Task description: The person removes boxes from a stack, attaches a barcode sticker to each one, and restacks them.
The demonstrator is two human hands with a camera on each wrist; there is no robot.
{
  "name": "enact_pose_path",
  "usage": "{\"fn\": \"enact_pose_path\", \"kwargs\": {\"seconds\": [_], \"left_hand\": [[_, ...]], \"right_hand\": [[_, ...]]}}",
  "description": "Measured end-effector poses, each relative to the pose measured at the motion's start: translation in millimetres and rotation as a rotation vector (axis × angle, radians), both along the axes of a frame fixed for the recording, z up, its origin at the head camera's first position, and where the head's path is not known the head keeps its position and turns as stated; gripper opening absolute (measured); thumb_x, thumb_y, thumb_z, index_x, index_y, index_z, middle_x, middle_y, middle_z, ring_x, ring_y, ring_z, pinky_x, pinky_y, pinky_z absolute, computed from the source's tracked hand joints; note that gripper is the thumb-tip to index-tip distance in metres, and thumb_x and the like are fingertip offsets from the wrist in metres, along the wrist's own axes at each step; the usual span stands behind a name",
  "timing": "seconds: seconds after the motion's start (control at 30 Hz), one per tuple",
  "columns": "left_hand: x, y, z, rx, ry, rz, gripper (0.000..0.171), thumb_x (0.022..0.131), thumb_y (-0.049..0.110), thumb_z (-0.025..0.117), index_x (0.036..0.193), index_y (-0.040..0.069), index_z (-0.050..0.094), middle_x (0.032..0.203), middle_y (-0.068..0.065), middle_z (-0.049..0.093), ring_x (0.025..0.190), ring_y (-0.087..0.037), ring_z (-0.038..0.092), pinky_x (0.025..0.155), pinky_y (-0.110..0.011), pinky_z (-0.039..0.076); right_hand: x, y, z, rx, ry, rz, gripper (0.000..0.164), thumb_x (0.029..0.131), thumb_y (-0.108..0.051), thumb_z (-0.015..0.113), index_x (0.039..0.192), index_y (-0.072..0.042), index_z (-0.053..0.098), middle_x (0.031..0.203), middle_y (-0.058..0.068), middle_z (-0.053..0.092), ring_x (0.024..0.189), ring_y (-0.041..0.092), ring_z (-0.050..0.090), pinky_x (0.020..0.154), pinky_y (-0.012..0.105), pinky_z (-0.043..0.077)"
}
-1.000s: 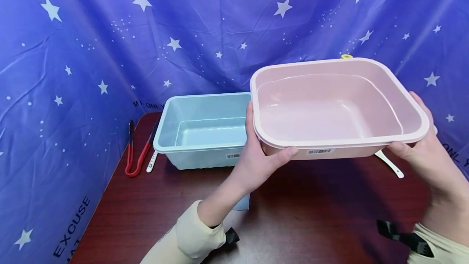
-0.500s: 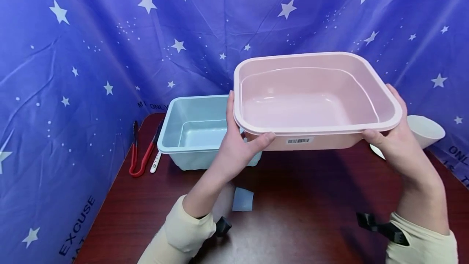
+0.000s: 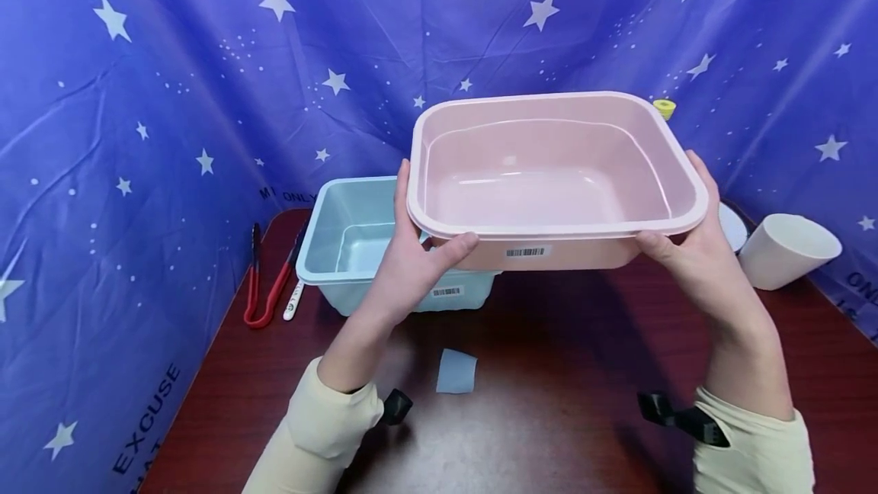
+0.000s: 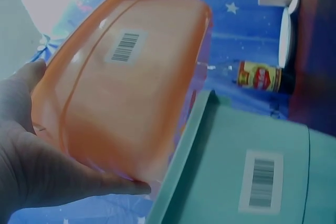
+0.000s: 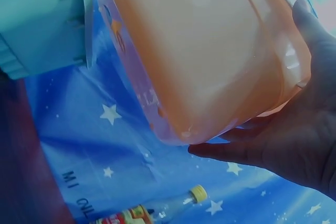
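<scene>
Both hands hold up a pink plastic basin (image 3: 549,193) above the table, its open top tilted toward the head camera. My left hand (image 3: 411,261) grips its left end, thumb on the front below the rim and fingers along the side. At the right end my right hand (image 3: 706,258) holds it the same way. Behind and below the pink basin's left part stands a light blue basin (image 3: 343,250) on the table; its right part is hidden. In the left wrist view the pink basin's outside (image 4: 131,93) shows a barcode label.
Red tongs (image 3: 261,303) and a white handle (image 3: 293,300) lie left of the blue basin. A pale blue piece (image 3: 456,371) lies in front. On the right are a white cup (image 3: 789,250) and a white round dish (image 3: 732,229). A yellow-capped bottle (image 5: 170,206) stands behind.
Both hands have carried the pink basin leftward and slightly up, partly over the blue basin. The white cup on the right and the pale blue piece have come into fuller view.
</scene>
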State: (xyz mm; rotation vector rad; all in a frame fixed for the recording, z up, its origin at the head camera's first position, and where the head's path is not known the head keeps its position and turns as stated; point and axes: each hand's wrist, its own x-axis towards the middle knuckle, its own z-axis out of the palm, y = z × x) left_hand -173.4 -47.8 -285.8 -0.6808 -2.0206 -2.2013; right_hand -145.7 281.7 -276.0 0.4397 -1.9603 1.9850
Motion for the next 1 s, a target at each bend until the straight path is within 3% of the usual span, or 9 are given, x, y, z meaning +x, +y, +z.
{"fn": "enact_pose_path", "kwargs": {"seconds": [0.27, 0.73, 0.9, 1.0], "left_hand": [[-4.4, -20.0, 3.8, 0.062, -0.007, 0.013, 0.114, 0.084, 0.013, 0.075, 0.161, 0.03, -0.007, 0.163, -0.014, 0.018, 0.141, -0.039, 0.035, 0.104, -0.04, 0.045], [-9.1, -61.0, 3.1, 0.069, 0.003, 0.061, 0.111, 0.084, 0.012, 0.072, 0.162, 0.026, -0.007, 0.165, -0.009, 0.016, 0.144, -0.038, 0.029, 0.105, -0.045, 0.044], [-10.9, -78.4, 2.1, 0.044, 0.036, 0.087, 0.113, 0.085, 0.022, 0.077, 0.162, 0.025, -0.004, 0.164, -0.007, 0.019, 0.145, -0.035, 0.029, 0.107, -0.045, 0.043], [-10.6, -89.1, 2.2, 0.024, 0.047, 0.11, 0.114, 0.084, 0.027, 0.079, 0.162, 0.025, -0.004, 0.164, -0.005, 0.019, 0.145, -0.033, 0.027, 0.113, -0.049, 0.035]], "right_hand": [[-9.4, -24.4, 2.9, 0.012, 0.001, 0.005, 0.11, 0.083, -0.015, 0.083, 0.161, -0.019, 0.005, 0.161, 0.014, 0.018, 0.14, 0.025, 0.028, 0.105, 0.016, 0.03], [-27.0, -65.5, 4.2, 0.069, -0.02, 0.056, 0.106, 0.086, -0.013, 0.078, 0.161, -0.02, 0.003, 0.162, 0.014, 0.019, 0.141, 0.028, 0.029, 0.106, 0.018, 0.032], [-32.5, -79.7, 4.2, 0.103, -0.003, 0.065, 0.107, 0.086, -0.017, 0.079, 0.162, -0.02, 0.003, 0.163, 0.011, 0.02, 0.142, 0.028, 0.027, 0.114, 0.028, 0.024], [-36.0, -88.6, 4.6, 0.117, 0.004, 0.07, 0.109, 0.086, -0.02, 0.08, 0.162, -0.02, 0.001, 0.163, 0.008, 0.019, 0.143, 0.026, 0.026, 0.116, 0.034, 0.019]]}}
